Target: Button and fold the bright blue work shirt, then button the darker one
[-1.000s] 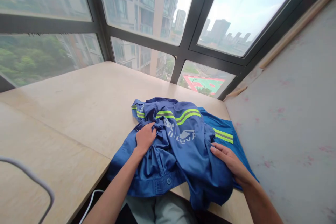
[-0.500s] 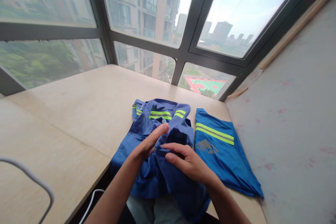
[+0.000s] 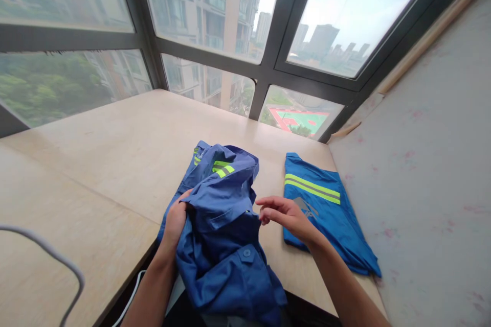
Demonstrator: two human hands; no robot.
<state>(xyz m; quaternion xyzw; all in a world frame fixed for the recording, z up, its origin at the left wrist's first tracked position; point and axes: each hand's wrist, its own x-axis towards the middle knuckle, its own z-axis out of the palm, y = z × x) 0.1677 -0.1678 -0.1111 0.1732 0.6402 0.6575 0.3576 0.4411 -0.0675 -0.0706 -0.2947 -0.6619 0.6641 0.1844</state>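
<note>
A blue work jacket (image 3: 226, 204) with yellow-green and grey reflective strips lies bunched in front of me. Its lower part, with a buttoned flap, hangs over the table edge onto my lap. My left hand (image 3: 178, 217) grips the jacket's left side, its fingertips partly hidden by the cloth. Beside the jacket's right edge is my right hand (image 3: 286, 214), index finger and thumb apart and the other fingers curled; whether it touches the cloth I cannot tell. To the right lies a folded, brighter blue garment (image 3: 326, 230) with a reflective band and a grey logo.
The pale tabletop (image 3: 95, 148) reaches back to the dark window frame (image 3: 207, 56). A papered wall (image 3: 433, 179) closes off the right side. A grey-white cable (image 3: 49, 255) arches at the lower left, and a thinner white cable (image 3: 130, 299) runs below the table edge.
The jacket's right part has been folded over to the left, baring table between the two garments. My left hand has moved left and taken hold of the jacket; my right hand has shifted slightly right.
</note>
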